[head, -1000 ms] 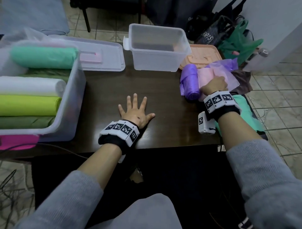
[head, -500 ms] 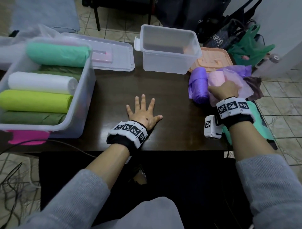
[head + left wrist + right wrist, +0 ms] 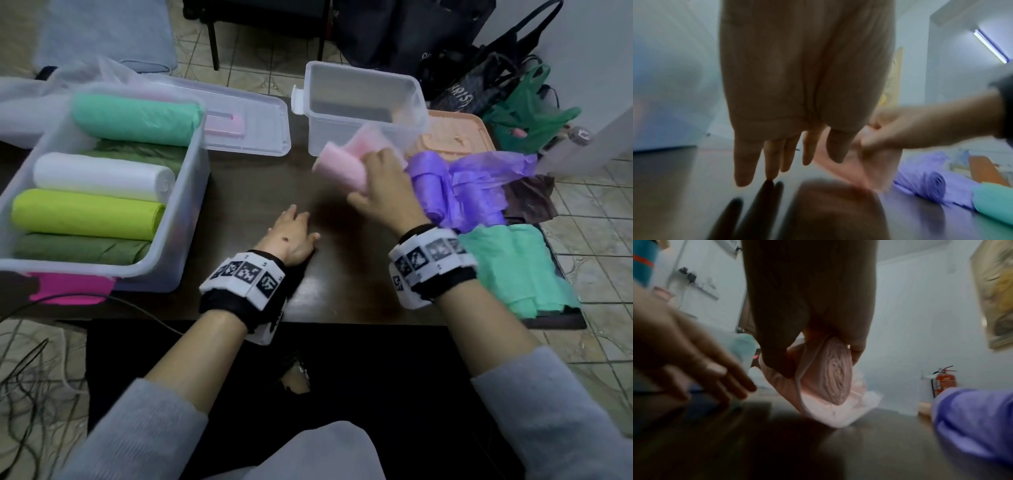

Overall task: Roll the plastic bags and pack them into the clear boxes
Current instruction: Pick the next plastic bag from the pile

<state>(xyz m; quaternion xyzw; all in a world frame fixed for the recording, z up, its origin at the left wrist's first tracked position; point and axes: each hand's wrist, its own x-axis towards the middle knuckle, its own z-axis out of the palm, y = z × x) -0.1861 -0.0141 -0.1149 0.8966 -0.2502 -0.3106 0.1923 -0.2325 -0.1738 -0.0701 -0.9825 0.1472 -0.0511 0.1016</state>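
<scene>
My right hand (image 3: 376,181) grips a partly rolled pink plastic bag (image 3: 342,161) and holds it above the dark table (image 3: 260,192), in front of the empty clear box (image 3: 363,109). In the right wrist view the thumb and fingers pinch the pink roll (image 3: 836,376) with its loose end hanging. My left hand (image 3: 294,233) hovers low over the table with relaxed straight fingers (image 3: 748,162) and holds nothing. A purple bag roll (image 3: 442,192) and a teal bag (image 3: 513,270) lie at the right. The large clear box (image 3: 191,192) at the left holds several rolled bags.
A clear lid (image 3: 250,126) lies behind the large box, and a peach lid (image 3: 459,137) behind the purple bag. A pink lid (image 3: 68,291) sticks out under the large box. Dark bags and a green bag (image 3: 527,116) sit on the floor at the back right.
My right hand lifted the pink bag off the pile at the right and carried it left toward the table's middle. My left hand rose off the table, fingers drawn together.
</scene>
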